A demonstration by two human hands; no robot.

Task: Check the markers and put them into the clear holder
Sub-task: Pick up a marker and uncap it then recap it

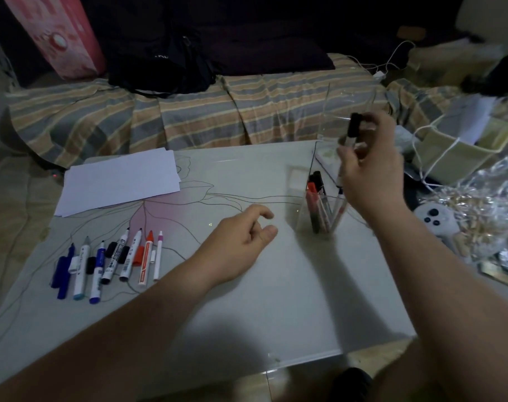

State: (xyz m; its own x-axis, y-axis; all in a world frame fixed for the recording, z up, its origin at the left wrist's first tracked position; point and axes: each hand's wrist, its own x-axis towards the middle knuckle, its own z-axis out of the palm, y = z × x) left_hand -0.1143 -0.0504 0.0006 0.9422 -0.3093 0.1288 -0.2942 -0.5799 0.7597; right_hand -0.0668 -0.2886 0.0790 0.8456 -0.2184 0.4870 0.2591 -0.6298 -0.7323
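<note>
Right hand [371, 175] pinches a black-capped marker [352, 134] near upright, cap end up, fingers [345, 158] curled round its barrel, directly over the clear holder [310, 210]. Holder stands on the white surface [276, 285] and already has several red and black markers [316, 198] inside. Left hand [241, 242] hovers just left of the holder, fingers loosely curled, holding nothing. Row of uncapped markers [107, 262] with loose caps lies well apart at the surface's left. Paper sheets [119, 181] behind them.
</note>
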